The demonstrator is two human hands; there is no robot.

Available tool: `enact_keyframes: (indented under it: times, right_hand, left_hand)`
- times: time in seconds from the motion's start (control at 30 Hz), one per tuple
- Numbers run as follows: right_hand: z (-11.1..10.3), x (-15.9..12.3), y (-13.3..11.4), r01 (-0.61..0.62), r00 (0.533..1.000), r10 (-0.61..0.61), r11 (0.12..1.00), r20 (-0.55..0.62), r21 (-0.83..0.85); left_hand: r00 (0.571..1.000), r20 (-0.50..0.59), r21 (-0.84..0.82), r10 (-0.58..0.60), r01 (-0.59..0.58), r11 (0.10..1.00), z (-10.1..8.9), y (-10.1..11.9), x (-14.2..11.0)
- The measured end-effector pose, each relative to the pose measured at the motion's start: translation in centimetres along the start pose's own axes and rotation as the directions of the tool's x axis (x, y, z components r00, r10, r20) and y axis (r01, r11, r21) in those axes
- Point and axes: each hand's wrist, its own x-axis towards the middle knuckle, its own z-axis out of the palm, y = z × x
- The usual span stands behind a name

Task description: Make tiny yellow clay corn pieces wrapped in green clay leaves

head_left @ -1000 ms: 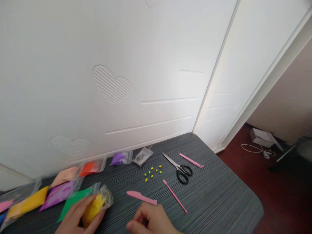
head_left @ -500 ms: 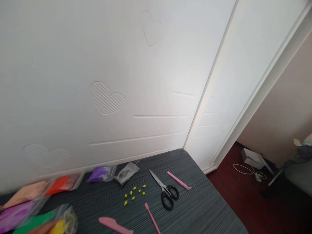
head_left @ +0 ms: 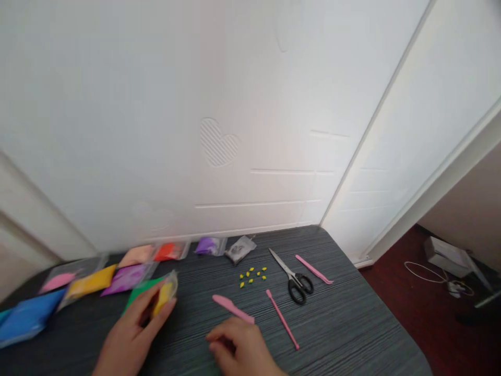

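Observation:
My left hand (head_left: pixel 131 334) is closed on a small clear bag of yellow clay (head_left: pixel 163 298), thumb on one side and fingers on the other. A green clay bag (head_left: pixel 138 292) lies partly hidden behind it. My right hand (head_left: pixel 245 347) is at the bottom middle, fingers loosely curled with a gap to the thumb; I see nothing in it. Just beyond it lies a pink plastic clay knife (head_left: pixel 230 306), its end touching or passing behind the hand. Several tiny yellow-and-green pieces (head_left: pixel 251 281) sit in a cluster farther back.
On the dark table (head_left: pixel 332 324), right of the hands, lie a thin pink tool (head_left: pixel 282 319), black-handled scissors (head_left: pixel 291 277) and pink tweezers (head_left: pixel 314 269). Bags of clay, among them blue (head_left: pixel 33 316), yellow (head_left: pixel 92 280) and purple (head_left: pixel 126 278), lie left and along the white panel (head_left: pixel 274 104).
The view has swung left, so more bags show. Both hands have come into view from below, the left now gripping the bag of yellow clay.

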Motion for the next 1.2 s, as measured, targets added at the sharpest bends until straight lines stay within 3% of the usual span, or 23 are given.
enact_keyframes:
  times: [0.07, 0.13, 0.2, 0.27, 0.47, 0.67, 0.77, 0.97, 1.2]
  right_hand:
    - [-0.5, -0.1, -0.8, 0.033, 0.999, -0.034, 0.998, 0.008, 0.053]
    - [-0.6, 0.0, -1.1, -0.053, 0.998, 0.048, 0.990, 0.048, 0.127]
    - [-0.5, 0.2, -1.3, -0.160, 0.984, 0.130, 0.940, 0.119, 0.302]
    - [-0.6, 0.4, -1.6, -0.224, 0.970, 0.152, 0.865, 0.191, 0.448]
    - [-0.5, 1.6, -3.6, -0.309, 0.945, 0.161, 0.732, 0.286, 0.608]
    - [1.0, 2.4, -4.8, -0.421, 0.907, 0.171, 0.351, 0.385, 0.837]
    - [1.4, 2.3, -4.5, -0.432, 0.901, 0.143, 0.227, 0.409, 0.873]
    - [1.2, 1.7, -4.6, -0.500, 0.865, 0.112, 0.103, 0.490, 0.860]
    - [0.5, 1.8, -4.7, -0.505, 0.856, 0.130, 0.000, 0.501, 0.863]
  left_hand:
    - [0.996, 0.066, -0.213, -0.054, 0.067, 0.975, -0.1, 1.3, -0.5]
    - [0.987, 0.100, -0.461, -0.125, 0.158, 0.873, 0.1, 2.4, -0.8]
    - [0.986, 0.129, -0.655, -0.107, 0.166, 0.737, 0.3, 2.8, -1.0]
    - [0.978, 0.183, -0.722, -0.099, 0.202, 0.662, 0.4, 2.8, -1.2]
    - [0.956, 0.283, -0.808, -0.081, 0.283, 0.517, 0.3, 2.2, -0.8]
    - [0.922, 0.387, -0.851, -0.027, 0.368, 0.375, -0.1, 2.2, 0.0]
    - [0.909, 0.417, -0.853, -0.026, 0.400, 0.335, -0.2, 2.1, 0.2]
    - [0.889, 0.455, -0.830, -0.038, 0.440, 0.342, 0.0, 2.2, 0.5]
    - [0.886, 0.461, -0.804, -0.047, 0.439, 0.400, 0.3, 2.4, 0.5]
